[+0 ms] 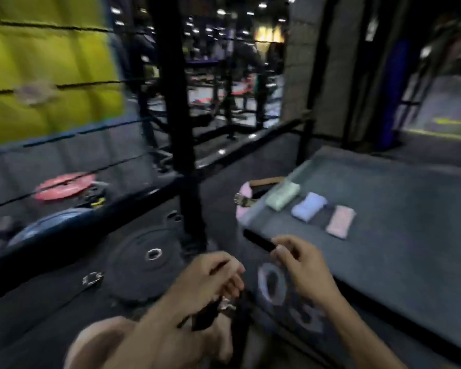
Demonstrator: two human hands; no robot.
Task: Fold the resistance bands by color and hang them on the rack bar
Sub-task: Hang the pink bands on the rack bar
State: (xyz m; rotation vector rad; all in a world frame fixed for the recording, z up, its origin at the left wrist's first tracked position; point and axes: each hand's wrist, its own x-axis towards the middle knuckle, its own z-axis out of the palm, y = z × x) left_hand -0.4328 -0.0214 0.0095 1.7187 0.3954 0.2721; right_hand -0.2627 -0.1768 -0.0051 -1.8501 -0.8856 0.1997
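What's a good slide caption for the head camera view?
Both hands, left hand and right hand, hold a black band beside three folded bands on a grey platform.

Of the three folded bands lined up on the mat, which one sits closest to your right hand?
The pink folded band, at the near end of the row. The blue folded band lies in the middle and the green folded band farthest from the right hand.
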